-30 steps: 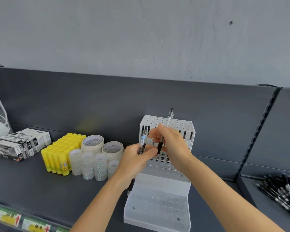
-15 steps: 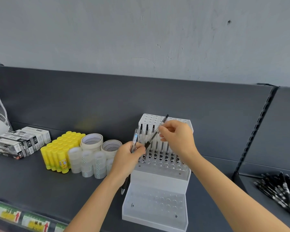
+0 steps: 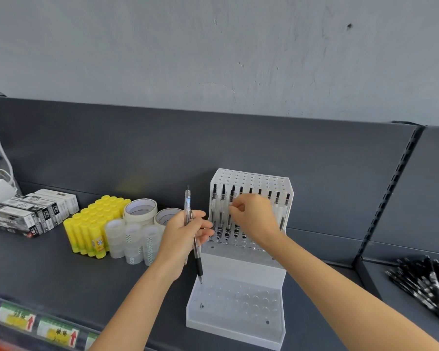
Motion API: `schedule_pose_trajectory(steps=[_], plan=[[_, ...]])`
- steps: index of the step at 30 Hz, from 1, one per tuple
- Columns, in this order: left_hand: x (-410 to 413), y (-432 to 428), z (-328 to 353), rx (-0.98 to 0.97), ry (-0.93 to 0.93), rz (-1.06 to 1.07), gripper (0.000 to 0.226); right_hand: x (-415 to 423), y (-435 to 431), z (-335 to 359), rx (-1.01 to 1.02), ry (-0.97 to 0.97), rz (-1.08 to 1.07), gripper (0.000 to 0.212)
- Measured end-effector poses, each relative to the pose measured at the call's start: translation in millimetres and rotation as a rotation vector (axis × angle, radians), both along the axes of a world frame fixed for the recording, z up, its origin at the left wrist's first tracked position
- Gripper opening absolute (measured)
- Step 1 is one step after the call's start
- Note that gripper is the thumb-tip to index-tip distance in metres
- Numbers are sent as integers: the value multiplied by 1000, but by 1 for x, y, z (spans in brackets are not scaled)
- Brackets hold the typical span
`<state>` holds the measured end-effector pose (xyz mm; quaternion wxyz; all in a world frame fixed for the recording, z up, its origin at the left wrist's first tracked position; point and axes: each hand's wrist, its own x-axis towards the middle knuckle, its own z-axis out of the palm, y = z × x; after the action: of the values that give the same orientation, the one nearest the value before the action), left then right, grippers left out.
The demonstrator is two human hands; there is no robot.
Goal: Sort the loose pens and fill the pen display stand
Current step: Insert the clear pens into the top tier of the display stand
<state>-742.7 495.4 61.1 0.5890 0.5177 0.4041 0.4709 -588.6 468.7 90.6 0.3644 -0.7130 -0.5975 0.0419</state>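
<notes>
The grey shelf (image 3: pixel 61 269) fills the lower frame. The clear stand (image 3: pixel 238 264) sits at centre, with a row (image 3: pixel 278 201) of pens upright in its upper tier. A loose pile (image 3: pixel 426 287) of pens lies at the right edge. The right hand (image 3: pixel 254 219) pinches one row pen (image 3: pixel 232 196). The left hand (image 3: pixel 183 236), just left of the stand, grips spare pens (image 3: pixel 188 206) upright.

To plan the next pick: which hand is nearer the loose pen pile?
Right. The right hand is at the stand, left of the pile; the left hand is further left.
</notes>
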Motion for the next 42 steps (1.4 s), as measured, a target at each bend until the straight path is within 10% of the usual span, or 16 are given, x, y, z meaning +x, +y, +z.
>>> schedule_pose_trajectory(steps=[9,27,42], plan=[[-3,-11,1,63,-2,-38,12,4,-10,4,13,26,-16,19],[28,-28,6,167,43,-161,8,10,-45,26,-208,699,151,16],[13,-13,-2,243,411,158,38,19,-37,55,178,202,-40,12]])
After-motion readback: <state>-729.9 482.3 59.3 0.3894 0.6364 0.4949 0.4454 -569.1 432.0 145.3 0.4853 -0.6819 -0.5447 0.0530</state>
